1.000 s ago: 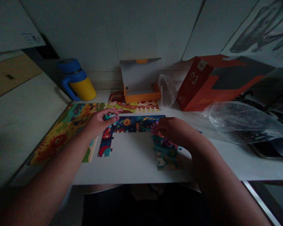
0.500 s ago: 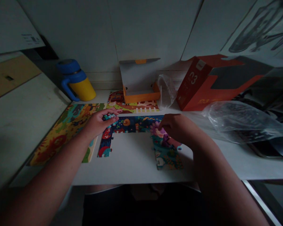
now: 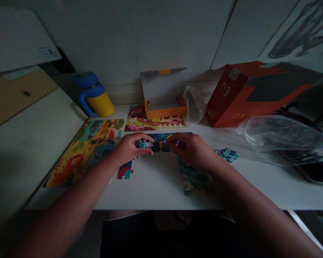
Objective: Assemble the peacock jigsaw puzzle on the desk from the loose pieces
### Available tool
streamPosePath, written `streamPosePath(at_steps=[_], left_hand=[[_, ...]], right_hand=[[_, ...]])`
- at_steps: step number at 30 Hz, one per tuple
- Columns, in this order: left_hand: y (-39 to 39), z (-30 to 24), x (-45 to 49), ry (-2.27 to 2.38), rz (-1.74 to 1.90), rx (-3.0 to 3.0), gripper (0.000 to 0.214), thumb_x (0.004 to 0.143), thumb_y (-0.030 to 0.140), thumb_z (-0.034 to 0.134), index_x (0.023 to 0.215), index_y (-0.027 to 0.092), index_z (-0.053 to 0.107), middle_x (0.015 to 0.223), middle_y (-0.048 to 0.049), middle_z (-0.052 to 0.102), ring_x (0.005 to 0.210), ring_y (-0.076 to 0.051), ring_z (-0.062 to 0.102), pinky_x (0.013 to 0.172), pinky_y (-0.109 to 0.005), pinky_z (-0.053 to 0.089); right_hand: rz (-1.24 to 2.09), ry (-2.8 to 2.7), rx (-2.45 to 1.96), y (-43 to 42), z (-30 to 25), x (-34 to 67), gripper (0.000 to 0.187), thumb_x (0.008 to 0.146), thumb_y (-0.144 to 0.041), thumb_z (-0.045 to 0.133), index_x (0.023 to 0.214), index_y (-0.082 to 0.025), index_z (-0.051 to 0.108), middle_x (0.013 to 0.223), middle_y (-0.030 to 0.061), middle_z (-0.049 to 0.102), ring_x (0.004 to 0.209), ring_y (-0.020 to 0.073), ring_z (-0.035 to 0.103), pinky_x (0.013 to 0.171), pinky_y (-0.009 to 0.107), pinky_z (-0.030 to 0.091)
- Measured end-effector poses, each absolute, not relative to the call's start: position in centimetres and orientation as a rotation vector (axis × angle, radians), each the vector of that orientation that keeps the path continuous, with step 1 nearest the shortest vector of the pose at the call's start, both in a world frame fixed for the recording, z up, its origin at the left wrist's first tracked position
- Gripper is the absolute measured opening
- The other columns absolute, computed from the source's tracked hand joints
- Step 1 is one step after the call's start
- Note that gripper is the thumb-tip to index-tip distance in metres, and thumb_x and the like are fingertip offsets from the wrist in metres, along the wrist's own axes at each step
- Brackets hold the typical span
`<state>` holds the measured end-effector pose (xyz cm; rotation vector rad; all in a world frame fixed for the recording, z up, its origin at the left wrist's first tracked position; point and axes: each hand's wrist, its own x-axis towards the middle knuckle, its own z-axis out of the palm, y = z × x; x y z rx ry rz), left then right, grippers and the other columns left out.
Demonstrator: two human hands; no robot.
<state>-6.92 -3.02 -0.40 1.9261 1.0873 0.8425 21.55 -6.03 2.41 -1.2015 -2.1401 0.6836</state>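
A partly joined dark-blue jigsaw frame (image 3: pixel 161 140) lies on the white table (image 3: pixel 156 182). My left hand (image 3: pixel 130 147) rests on its top strip, fingers curled around a small teal puzzle piece (image 3: pixel 143 144). My right hand (image 3: pixel 192 149) lies just right of it, fingers bent and pressing on the same strip; whether it holds a piece is hidden. The frame's left leg (image 3: pixel 124 171) and teal right leg (image 3: pixel 196 181) stick out below my wrists. A loose teal piece (image 3: pixel 227 154) lies to the right of my right hand.
A finished yellow puzzle (image 3: pixel 87 148) lies at left, another puzzle (image 3: pixel 153 123) behind the frame. A blue-and-yellow jug (image 3: pixel 94 96), an open orange box (image 3: pixel 164 95), a red carton (image 3: pixel 247 91) and clear plastic bags (image 3: pixel 282 138) stand along the back and right.
Both hands have moved toward the middle of the top strip and now nearly meet. My left hand slid right with the teal piece; my right hand moved left, uncovering the loose piece.
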Motion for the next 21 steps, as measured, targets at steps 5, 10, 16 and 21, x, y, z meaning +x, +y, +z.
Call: streamPosePath(at_steps=[5,10,16,21], left_hand=[[-3.4,-0.4,-5.5,0.874,0.934,2.337,0.052,0.07,0.043,0.096,0.114,0.023,0.079,0.112,-0.0081,0.079,0.101,-0.022,0.075,0.092,-0.036,0.061],[-3.4,-0.3,-5.5,0.895,0.918,2.409,0.064,0.064,0.049,0.096,0.117,0.019,0.075,0.11,-0.0087,0.078,0.1,-0.023,0.074,0.092,-0.037,0.059],[-3.9,-0.8,-4.7,1.011,0.842,2.269,0.074,0.061,0.045,0.1,0.124,0.021,0.069,0.113,-0.0071,0.077,0.103,-0.026,0.074,0.095,-0.038,0.059],[-3.9,-0.8,-4.8,1.015,0.829,2.1,0.083,0.057,0.047,0.102,0.129,0.026,0.066,0.124,-0.0089,0.074,0.115,-0.031,0.071,0.103,-0.045,0.056]], right_hand=[[0.905,-2.1,-1.179,-5.9,1.4,19.4,0.02,0.095,-0.04,0.074,0.101,-0.021,0.078,0.083,0.0001,0.076,0.064,0.0112,0.058,0.058,0.026,0.038],[0.924,-1.978,-1.19,-5.9,0.5,18.3,0.021,0.09,-0.04,0.081,0.097,-0.021,0.075,0.073,-0.0022,0.071,0.059,0.0108,0.056,0.055,0.024,0.039],[0.66,-2.075,-0.947,-6.0,0.2,17.9,0.027,0.091,-0.033,0.082,0.115,-0.023,0.076,0.103,0.0053,0.073,0.083,0.0163,0.067,0.075,0.03,0.051],[0.687,-2.101,-0.988,-6.0,0.5,17.8,0.018,0.093,-0.031,0.078,0.109,-0.022,0.076,0.104,0.006,0.074,0.088,0.0182,0.069,0.079,0.032,0.053]])
